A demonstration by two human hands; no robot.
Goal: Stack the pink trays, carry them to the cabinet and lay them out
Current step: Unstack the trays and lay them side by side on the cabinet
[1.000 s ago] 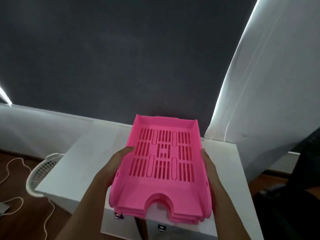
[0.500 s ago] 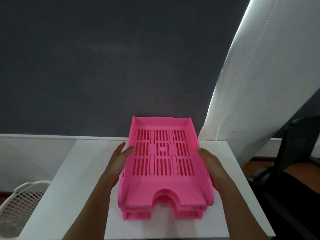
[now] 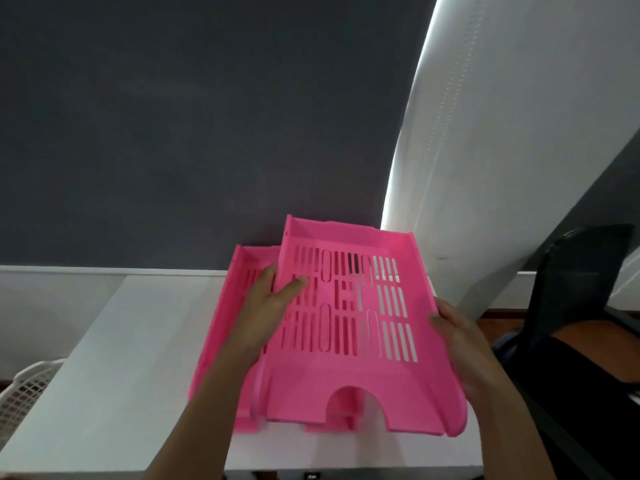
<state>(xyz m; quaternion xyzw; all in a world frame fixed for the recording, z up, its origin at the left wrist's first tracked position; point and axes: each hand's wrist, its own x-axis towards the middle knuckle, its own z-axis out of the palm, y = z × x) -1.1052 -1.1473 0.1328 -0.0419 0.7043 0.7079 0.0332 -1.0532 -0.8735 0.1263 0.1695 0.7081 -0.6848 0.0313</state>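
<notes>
The top pink tray (image 3: pixel 349 379) is lifted off the stack and shifted to the right, tilted a little. My left hand (image 3: pixel 270 306) grips its left wall, thumb inside on the slotted floor. My right hand (image 3: pixel 457 341) holds its right wall. Beneath and to the left, the remaining pink trays (image 3: pixel 221 327) rest on the white cabinet top (image 3: pixel 114 375); most of them is hidden by the lifted tray and my left arm.
A dark grey blind fills the wall behind, with a white curtain (image 3: pixel 502 133) at the right. A white mesh basket (image 3: pixel 20 393) stands on the floor left of the cabinet. A black chair (image 3: pixel 581 292) stands at the right.
The stack was set down on the cabinet top. Both hands then lifted the top tray and moved it rightward, uncovering the trays below.
</notes>
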